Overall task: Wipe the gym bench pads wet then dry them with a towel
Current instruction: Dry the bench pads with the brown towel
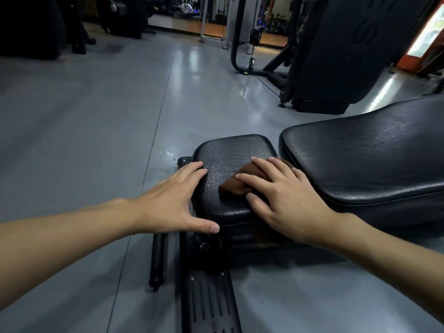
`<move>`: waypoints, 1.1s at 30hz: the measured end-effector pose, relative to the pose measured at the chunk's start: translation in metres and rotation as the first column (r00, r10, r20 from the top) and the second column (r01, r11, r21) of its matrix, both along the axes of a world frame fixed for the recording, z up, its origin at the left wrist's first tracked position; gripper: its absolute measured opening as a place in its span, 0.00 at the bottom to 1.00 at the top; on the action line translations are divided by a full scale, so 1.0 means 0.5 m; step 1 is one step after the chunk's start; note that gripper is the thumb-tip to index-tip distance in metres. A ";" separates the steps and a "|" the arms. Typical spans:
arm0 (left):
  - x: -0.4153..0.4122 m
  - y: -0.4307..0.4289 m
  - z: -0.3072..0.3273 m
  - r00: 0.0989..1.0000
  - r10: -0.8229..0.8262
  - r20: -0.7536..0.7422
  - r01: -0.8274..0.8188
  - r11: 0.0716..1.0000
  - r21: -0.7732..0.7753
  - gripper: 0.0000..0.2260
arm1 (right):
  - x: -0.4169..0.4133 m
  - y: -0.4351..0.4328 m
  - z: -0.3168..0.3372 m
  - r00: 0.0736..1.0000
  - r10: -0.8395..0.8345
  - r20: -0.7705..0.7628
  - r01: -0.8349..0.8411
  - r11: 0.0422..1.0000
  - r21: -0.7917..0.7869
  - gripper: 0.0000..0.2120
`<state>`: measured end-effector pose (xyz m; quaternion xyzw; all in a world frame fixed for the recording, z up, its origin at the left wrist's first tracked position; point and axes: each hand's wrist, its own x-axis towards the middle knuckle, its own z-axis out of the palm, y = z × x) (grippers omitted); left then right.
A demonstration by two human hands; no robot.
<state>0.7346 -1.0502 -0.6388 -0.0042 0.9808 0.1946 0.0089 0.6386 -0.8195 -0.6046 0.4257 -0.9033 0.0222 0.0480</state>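
Observation:
The small black seat pad [230, 155] of a gym bench sits in the middle, its cracked surface glistening wet. The long black back pad [365, 159] lies to its right. A brown cloth [236, 185] lies bunched on the seat pad. My right hand [281, 198] presses flat on the cloth, fingers spread over it. My left hand [177, 203] rests on the seat pad's left edge, fingers on top and thumb against the front side, holding no cloth.
The bench's black frame and ribbed foot plate [209, 301] run toward me on the grey floor. A small puddle [169, 155] lies left of the seat. A black machine [336, 56] stands at the back right, with dark equipment [36, 25] at the far left.

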 end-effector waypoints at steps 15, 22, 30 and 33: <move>0.007 0.012 0.000 0.996 0.072 -0.050 -0.066 0.991 0.114 0.57 | -0.217 -0.256 0.013 0.987 -0.133 0.090 0.129 0.991 0.045 0.22; 0.017 0.022 -0.015 0.978 0.192 -0.082 -0.169 0.958 0.231 0.58 | -0.109 -0.153 -0.003 0.998 0.037 0.041 -0.037 0.999 0.011 0.22; 0.024 0.024 -0.027 0.971 0.222 -0.089 -0.173 0.909 0.379 0.62 | 0.038 -0.029 0.005 0.996 0.085 -0.033 -0.082 0.991 0.104 0.32; 0.023 0.025 -0.026 0.971 0.213 -0.109 -0.157 0.911 0.381 0.61 | 0.051 -0.017 0.010 0.996 0.062 -0.063 -0.056 0.993 0.101 0.32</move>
